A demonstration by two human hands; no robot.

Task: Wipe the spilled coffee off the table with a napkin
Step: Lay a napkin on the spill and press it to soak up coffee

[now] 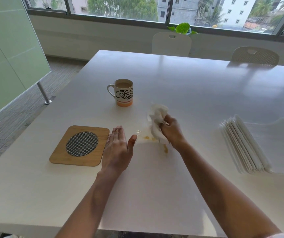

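The big white table [189, 86] filled most of what we saw. On its right side lay a stack of clean napkins [244, 146], well apart from the mess. On the left sat a square wooden mat [59, 152] with a round mesh middle. Farther back stood a mug [123, 92], nearly full of milky coffee. Its black letters read "Coff", and the rest curved out of sight.

Our left hand [117, 152] was open beside the mat, with its fingers straight and nothing in it. We could not tell if it touched the table. Our right hand [172, 133] had its fingers curled tight round a scrunched white napkin [156, 117]. The low end of the napkin was down at the spill.

The spilled coffee [165, 149] was the smallest thing. It was a few brown drops and a short streak between our two hands, in front of the mug.

We think the wiping was under way but not done, since drops showed beside the napkin and by our wrist. Next, the napkin would need to press flat and slide over those spots. A clean part of it would soak up more and smear less.
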